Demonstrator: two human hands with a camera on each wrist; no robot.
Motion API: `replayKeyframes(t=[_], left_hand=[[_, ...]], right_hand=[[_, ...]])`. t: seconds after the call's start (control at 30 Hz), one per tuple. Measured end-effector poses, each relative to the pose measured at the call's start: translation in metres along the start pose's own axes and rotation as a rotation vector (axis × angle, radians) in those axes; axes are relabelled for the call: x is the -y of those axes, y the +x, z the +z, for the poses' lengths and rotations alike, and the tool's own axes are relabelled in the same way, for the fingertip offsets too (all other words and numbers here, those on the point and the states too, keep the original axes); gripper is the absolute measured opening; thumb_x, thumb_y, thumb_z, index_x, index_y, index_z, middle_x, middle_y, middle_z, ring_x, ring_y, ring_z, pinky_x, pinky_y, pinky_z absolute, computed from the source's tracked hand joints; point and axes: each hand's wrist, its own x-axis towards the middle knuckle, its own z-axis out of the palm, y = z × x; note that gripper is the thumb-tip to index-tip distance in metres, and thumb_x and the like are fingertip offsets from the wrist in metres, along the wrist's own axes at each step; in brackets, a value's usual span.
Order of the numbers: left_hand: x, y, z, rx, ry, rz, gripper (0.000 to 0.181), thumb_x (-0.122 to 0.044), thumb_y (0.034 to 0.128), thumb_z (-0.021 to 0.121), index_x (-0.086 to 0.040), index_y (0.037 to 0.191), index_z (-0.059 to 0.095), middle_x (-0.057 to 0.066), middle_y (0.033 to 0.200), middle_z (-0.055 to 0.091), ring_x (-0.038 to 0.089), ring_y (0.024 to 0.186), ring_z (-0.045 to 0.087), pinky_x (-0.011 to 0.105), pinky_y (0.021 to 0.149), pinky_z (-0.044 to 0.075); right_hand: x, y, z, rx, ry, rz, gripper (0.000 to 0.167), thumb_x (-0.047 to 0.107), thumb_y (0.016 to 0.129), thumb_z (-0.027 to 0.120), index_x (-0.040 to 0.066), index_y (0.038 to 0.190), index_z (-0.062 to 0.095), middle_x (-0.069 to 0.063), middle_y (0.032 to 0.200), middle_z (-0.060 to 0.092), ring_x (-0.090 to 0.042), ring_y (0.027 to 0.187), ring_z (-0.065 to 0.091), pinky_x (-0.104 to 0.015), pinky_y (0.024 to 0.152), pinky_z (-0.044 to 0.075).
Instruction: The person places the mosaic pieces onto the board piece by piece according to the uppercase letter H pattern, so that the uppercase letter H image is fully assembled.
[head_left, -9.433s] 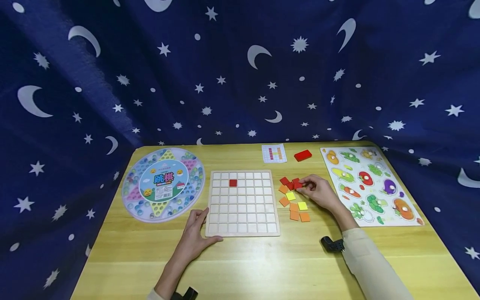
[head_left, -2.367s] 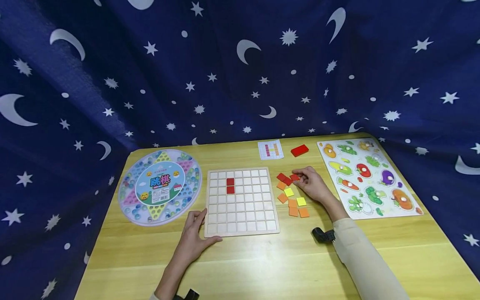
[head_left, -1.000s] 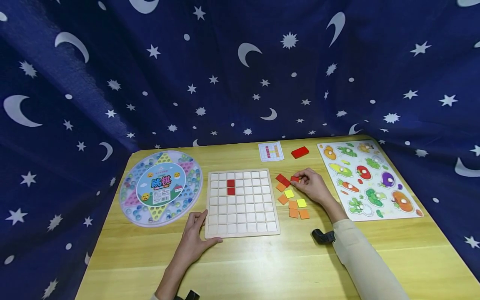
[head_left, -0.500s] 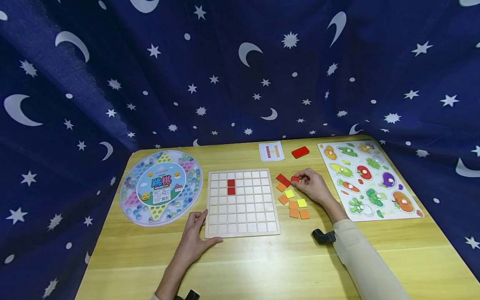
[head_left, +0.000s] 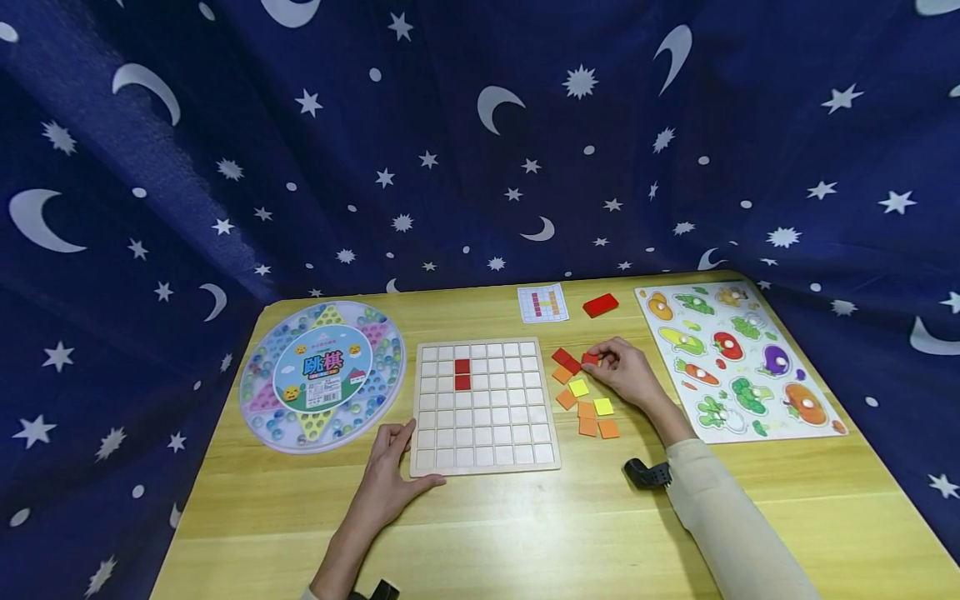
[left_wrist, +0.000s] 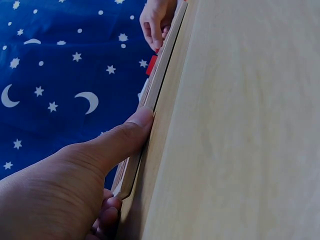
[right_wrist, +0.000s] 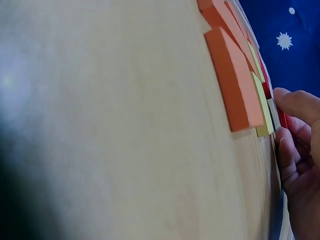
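1. nearest, on the pale wooden surface [head_left: 510,542], the left hand [head_left: 388,475] steadies the near left corner of a square grid board [head_left: 484,418]; its thumb lies along the near edge, with bent fingers against the left side.
2. the board lies flat, seven cells by seven. two red tiles [head_left: 462,367] sit in neighbouring cells of the third column from the left, in the second and third rows from the far edge. all other cells are bare.
3. just right of the board lie five loose orange tiles [head_left: 588,427] and two yellow tiles [head_left: 603,407], none placed.
4. the right hand [head_left: 626,375] is closed to a pinch, thumb and fingertips holding one red tile [head_left: 590,359]. two spare reds [head_left: 566,360] lie beside it, to the left.
5. farther off, a printed card [head_left: 543,303] shows a red column, a yellow middle and an orange column, much like an h. measured against it, the work seems at an early stage: two reds are in; three reds and every yellow and orange appear left to place.
6. right of the card rests a red block [head_left: 600,305], seemingly unused.
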Motion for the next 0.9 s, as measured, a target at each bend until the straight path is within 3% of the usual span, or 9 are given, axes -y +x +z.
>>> replayKeyframes(t=[0.9], left_hand=[[0.0032,-0.0008,0.0011,-0.004,-0.001,0.012,0.098,-0.042,0.0644,0.089,0.0,0.143,0.048,0.004,0.119,0.047,0.012,0.102,0.048,0.034,0.088,0.045]], right_hand=[[-0.0003,-0.0013,0.0017,-0.022,0.006,-0.043,0.026,0.022,0.086,0.077,0.003,0.101,0.068,-0.01,0.092,0.058,-0.013,0.07,0.051,-0.017,0.061,0.043]])
